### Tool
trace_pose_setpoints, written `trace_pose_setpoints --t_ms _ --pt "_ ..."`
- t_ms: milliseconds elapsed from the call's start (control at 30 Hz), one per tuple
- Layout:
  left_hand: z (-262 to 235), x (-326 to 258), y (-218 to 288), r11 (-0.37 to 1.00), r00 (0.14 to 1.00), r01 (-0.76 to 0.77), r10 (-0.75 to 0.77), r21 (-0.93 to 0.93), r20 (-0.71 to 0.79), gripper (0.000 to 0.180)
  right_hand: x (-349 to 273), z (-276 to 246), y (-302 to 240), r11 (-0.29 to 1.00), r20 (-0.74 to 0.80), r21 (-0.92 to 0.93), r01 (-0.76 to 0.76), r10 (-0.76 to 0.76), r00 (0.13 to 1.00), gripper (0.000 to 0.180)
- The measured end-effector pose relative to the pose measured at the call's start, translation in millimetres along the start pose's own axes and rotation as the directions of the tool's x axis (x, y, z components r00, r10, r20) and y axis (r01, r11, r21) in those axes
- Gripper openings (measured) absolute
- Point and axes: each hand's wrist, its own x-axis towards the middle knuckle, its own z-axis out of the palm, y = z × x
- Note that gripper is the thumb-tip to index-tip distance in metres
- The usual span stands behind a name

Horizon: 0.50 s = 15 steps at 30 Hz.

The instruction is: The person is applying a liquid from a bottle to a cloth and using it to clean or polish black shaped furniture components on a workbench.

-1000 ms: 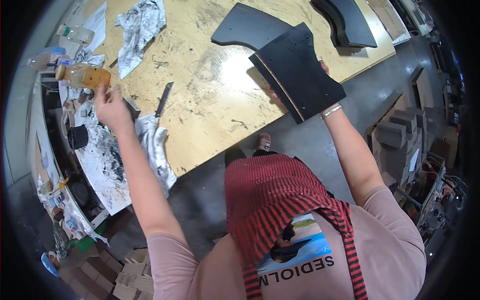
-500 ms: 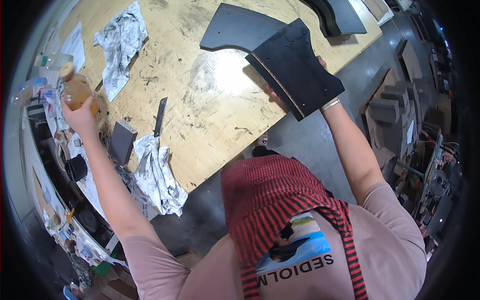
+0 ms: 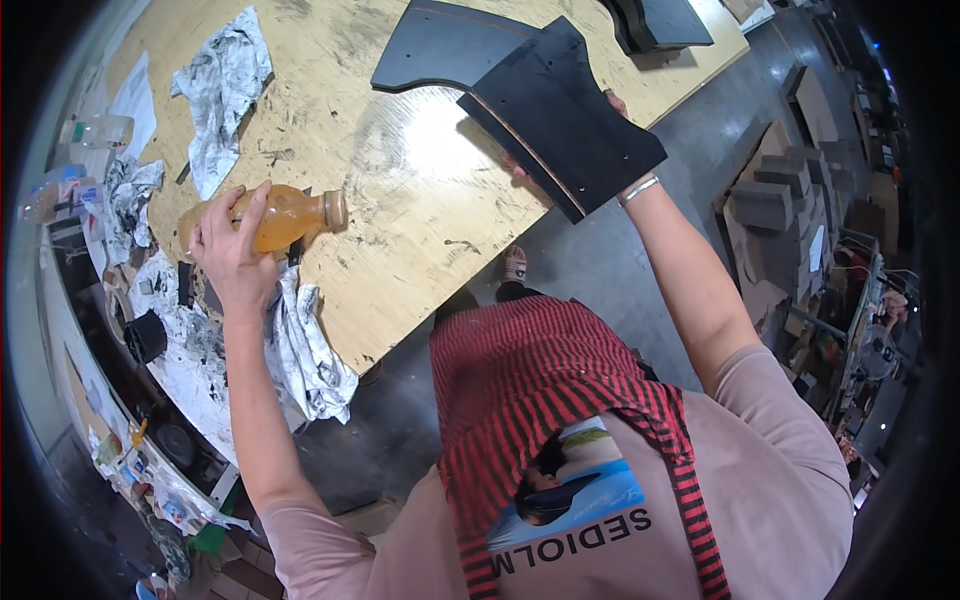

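My left hand (image 3: pixel 235 250) is closed around a plastic bottle (image 3: pixel 285 218) of amber liquid. The bottle is tipped on its side above the table, its cap end pointing right. My right hand (image 3: pixel 617 103) holds a black curved panel (image 3: pixel 570 115) from beneath, so most of that hand is hidden; fingertips show at two of its edges. A light brown line runs along the panel's near left edge, and small holes dot its face. Behind it, a second black panel (image 3: pixel 450 45) lies flat on the wooden table (image 3: pixel 400 240).
More black panels (image 3: pixel 665 25) are stacked at the table's far right. Stained white rags lie at the far left (image 3: pixel 225 95) and near edge (image 3: pixel 305 350). Clear bottles (image 3: pixel 100 130) stand at the left. Stacked grey boards (image 3: pixel 780 200) sit on the floor to the right.
My left hand has brought the bottle rightward over the table and tipped it from upright to nearly level. The right hand still holds the panel, shifted slightly in view.
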Motion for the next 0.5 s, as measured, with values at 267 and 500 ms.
trace_pose_setpoints --t_ms 267,500 --pt "-10.0 -5.4 0.0 0.996 0.998 0.064 -0.064 0.066 -0.004 0.077 3.3 -5.3 0.9 1.000 -0.006 -0.004 -0.022 0.022 1.000 0.058" --pt "-17.9 -8.6 -7.3 0.997 0.997 0.039 -0.043 0.074 0.056 0.075 6.6 -21.6 -3.2 0.997 -0.092 -0.031 0.064 -0.067 0.994 0.051"
